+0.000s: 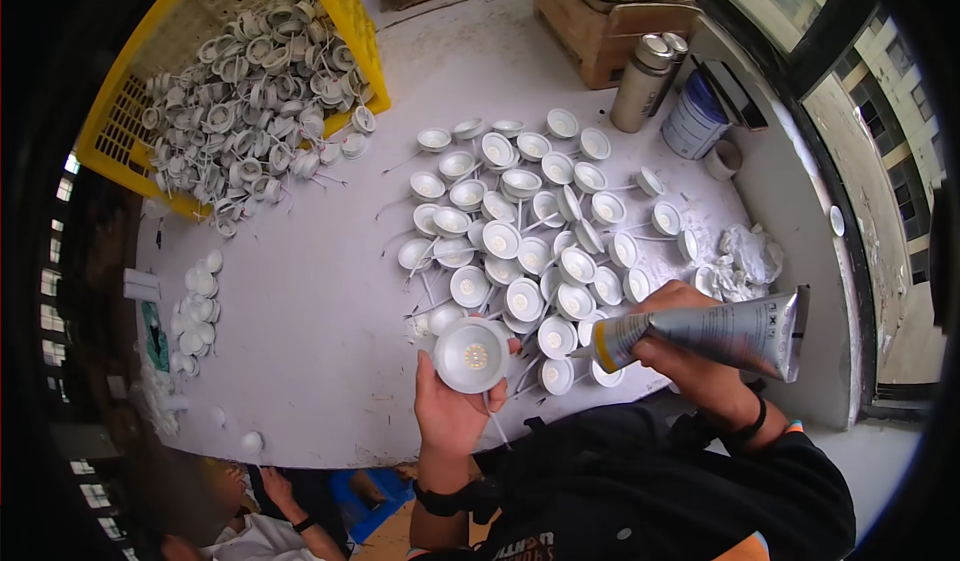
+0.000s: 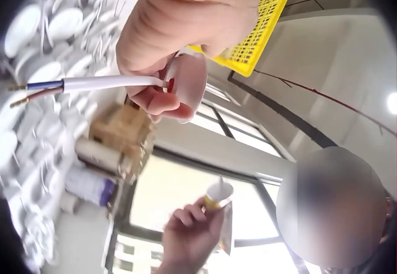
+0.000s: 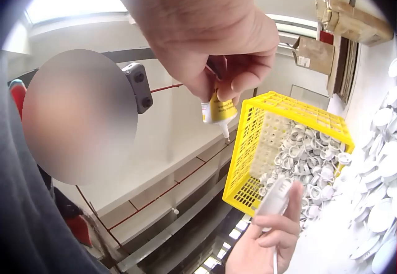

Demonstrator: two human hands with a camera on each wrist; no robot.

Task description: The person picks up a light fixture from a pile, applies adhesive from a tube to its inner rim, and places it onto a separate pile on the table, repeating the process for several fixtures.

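Note:
My left hand (image 1: 448,419) holds a round white LED downlight (image 1: 455,369) by its rim, its face with small yellowish LEDs turned up. In the left wrist view, a white cable (image 2: 111,83) with bare blue and brown wire ends comes out of its back. My right hand (image 1: 690,369) grips a silver glue tube (image 1: 745,329) with a yellow band. The tube lies tilted, its white nozzle (image 3: 226,130) pointing towards the downlight, a short gap apart from it. Many similar downlights (image 1: 520,299) sit face up on the table just beyond both hands.
A yellow crate (image 1: 378,61) heaped with lamp parts lies at the far left. Small white pieces (image 1: 200,306) line the table's left side. At the right stand a steel flask (image 1: 643,81), a white tub (image 1: 694,121) and crumpled plastic (image 1: 752,254). Another person's hand (image 1: 280,491) shows below the table edge.

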